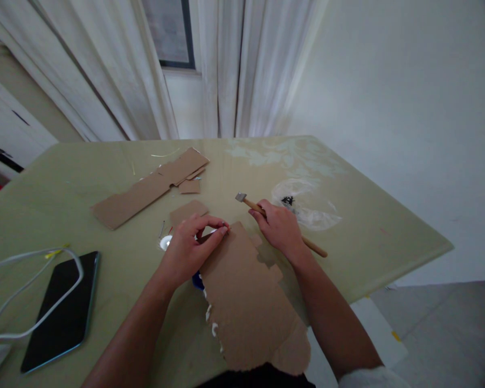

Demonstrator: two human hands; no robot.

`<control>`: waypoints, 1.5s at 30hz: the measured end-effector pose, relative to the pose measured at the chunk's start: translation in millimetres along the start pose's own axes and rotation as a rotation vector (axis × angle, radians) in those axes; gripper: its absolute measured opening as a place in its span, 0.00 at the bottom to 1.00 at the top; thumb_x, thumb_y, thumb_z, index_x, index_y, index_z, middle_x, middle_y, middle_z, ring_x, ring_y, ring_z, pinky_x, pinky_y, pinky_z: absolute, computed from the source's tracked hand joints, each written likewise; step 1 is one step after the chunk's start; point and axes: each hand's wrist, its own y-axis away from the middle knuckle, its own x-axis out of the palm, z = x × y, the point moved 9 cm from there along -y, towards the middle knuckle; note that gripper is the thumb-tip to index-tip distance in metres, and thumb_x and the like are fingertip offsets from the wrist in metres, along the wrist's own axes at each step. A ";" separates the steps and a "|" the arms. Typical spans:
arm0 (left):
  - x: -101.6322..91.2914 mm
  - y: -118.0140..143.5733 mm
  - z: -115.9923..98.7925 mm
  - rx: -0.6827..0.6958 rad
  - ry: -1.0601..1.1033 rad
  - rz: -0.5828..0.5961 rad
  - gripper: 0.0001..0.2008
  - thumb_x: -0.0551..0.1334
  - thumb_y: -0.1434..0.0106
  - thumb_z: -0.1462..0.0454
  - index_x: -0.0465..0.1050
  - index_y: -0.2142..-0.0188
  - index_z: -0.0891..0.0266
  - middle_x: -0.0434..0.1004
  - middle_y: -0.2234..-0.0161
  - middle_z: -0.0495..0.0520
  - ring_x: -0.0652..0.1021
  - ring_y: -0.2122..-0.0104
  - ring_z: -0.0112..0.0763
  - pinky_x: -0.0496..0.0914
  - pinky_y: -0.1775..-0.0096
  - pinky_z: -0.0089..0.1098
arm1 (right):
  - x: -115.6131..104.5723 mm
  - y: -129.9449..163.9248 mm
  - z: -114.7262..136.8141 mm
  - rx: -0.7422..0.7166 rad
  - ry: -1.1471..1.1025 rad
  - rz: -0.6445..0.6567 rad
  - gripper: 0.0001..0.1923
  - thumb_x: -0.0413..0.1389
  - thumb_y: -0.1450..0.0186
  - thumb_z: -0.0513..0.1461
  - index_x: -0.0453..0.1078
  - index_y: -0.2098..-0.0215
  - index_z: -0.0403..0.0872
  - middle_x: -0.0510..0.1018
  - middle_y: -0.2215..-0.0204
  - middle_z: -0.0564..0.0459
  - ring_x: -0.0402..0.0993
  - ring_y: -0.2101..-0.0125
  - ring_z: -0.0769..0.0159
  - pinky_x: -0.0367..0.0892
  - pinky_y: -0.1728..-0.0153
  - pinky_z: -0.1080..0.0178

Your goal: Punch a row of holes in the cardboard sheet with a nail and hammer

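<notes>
My right hand (278, 226) is wrapped round the wooden handle of a small hammer (314, 247). Its grey metal head points up and left, above the table. At the top corner of a large piece of cardboard (246, 302), the thumb and forefinger of my left hand (189, 245) pinch something small and reddish, too small to name. White blobs line the cardboard's left edge, and its near end reaches my lap. Something blue shows partly under the cardboard beside my left wrist. A loose nail (161, 229) and a round white object (165, 242) lie left of that hand.
Long cardboard strips (145, 194) and smaller pieces lie across the table (234, 161). A clear plastic bag (317, 213) with small black bits sits beyond my right hand. At the left are a black tablet (64, 312) and a white cable (36, 323). Curtains hang behind.
</notes>
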 end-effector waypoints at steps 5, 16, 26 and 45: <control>0.1 0.4 -4.5 0.029 -0.052 -0.010 0.09 0.68 0.29 0.54 0.87 0.59 0.52 0.85 0.67 0.52 0.75 0.69 0.36 0.66 0.65 0.38 | -0.2 0.7 0.8 0.000 0.007 0.004 0.19 0.50 0.18 0.52 0.77 0.51 0.49 0.87 0.63 0.47 0.81 0.65 0.57 0.52 0.68 0.60; 1.0 2.1 -18.8 0.134 -0.140 -0.014 0.09 0.67 0.29 0.57 0.88 0.59 0.52 0.86 0.69 0.52 0.77 0.67 0.39 0.67 0.57 0.42 | -8.1 2.5 4.8 -0.073 -0.135 -0.008 0.20 0.50 0.18 0.51 0.75 0.58 0.49 0.82 0.70 0.51 0.75 0.70 0.61 0.53 0.67 0.61; 2.1 1.8 -25.7 0.172 -0.135 0.002 0.09 0.66 0.27 0.59 0.88 0.59 0.52 0.87 0.67 0.51 0.78 0.68 0.38 0.69 0.54 0.43 | -54.6 29.6 8.4 -0.293 -0.594 -0.202 0.19 0.50 0.19 0.53 0.73 0.52 0.49 0.72 0.79 0.60 0.65 0.80 0.68 0.59 0.72 0.64; 8.2 0.4 -15.7 0.155 -0.116 0.010 0.08 0.67 0.27 0.58 0.88 0.57 0.51 0.91 0.61 0.51 0.82 0.61 0.42 0.70 0.52 0.46 | -115.2 29.7 26.3 -0.448 -0.168 -0.209 0.32 0.41 0.17 0.58 0.79 0.57 0.47 0.80 0.74 0.52 0.71 0.77 0.66 0.58 0.70 0.61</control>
